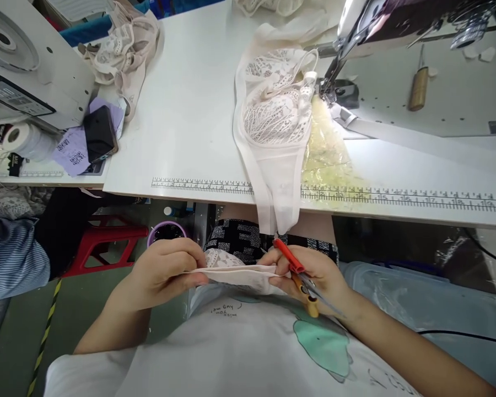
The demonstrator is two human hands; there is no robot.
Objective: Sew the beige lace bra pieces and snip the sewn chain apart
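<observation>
Below the table edge, over my lap, my left hand (165, 270) pinches the left end of a cream fabric piece with lace (235, 271). My right hand (318, 275) grips the right end of that piece and also holds red-handled thread snips (291, 262), blades pointing up and left. The fabric is stretched flat between both hands. On the white sewing table (190, 138) a cream lace bra (273, 110) lies under the sewing machine's needle area (334, 82), with one band hanging over the table's front edge.
A ruler strip (397, 196) runs along the table's front edge. A pile of lace garments (124, 49) lies at the back left, beside a black phone (100, 132), a purple slip and a thread roll (27, 140). A wooden-handled tool (418, 88) rests on the machine bed. A red stool (103, 237) stands below.
</observation>
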